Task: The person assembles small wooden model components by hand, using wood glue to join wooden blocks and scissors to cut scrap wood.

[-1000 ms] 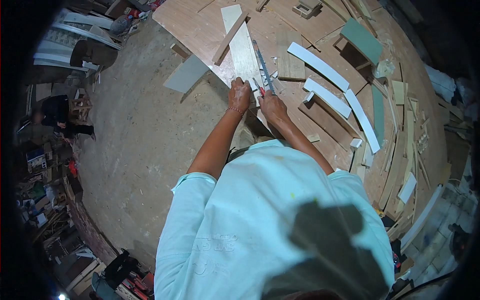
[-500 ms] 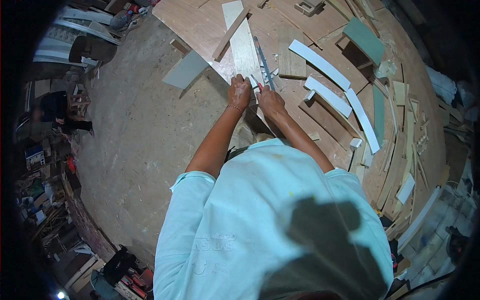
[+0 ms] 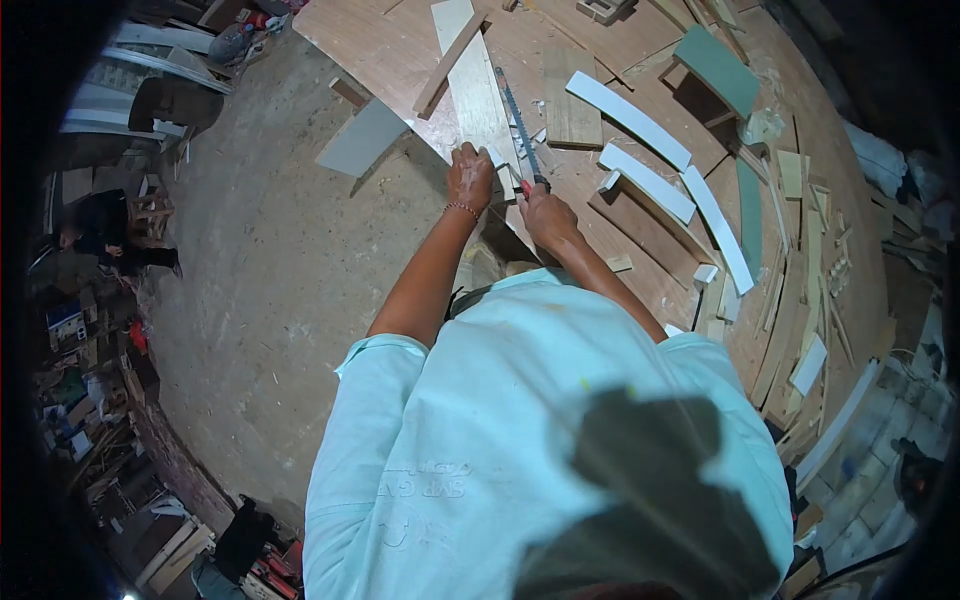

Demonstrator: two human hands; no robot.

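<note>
My left hand [image 3: 470, 180] is closed near the table's edge, gripping a small white piece [image 3: 495, 157] that shows beside its fingers. In my right hand [image 3: 548, 217] is a red-handled knife [image 3: 526, 187], its thin blade pointing toward the white piece. My fingers cover most of the handle. Under and beyond both hands lies a long pale board [image 3: 478, 95], with a narrow brown strip [image 3: 450, 65] across it. A saw blade [image 3: 516, 118] rests just right of the board, its dark handle end close to my right hand. White scraps [image 3: 540, 136] lie next to it.
Curved white pieces [image 3: 628, 121] and a brown wooden piece [image 3: 645, 235] lie on the table at the right. A green-topped piece [image 3: 718, 70] stands farther back. Wood strips [image 3: 815, 270] crowd the right side. A grey panel [image 3: 362, 137] juts below the table edge. A person [image 3: 108, 230] sits far left.
The whole view has shifted slightly, moving the table up and left in frame. My right hand sits a little lower and farther from my left, with the knife drawn back slightly.
</note>
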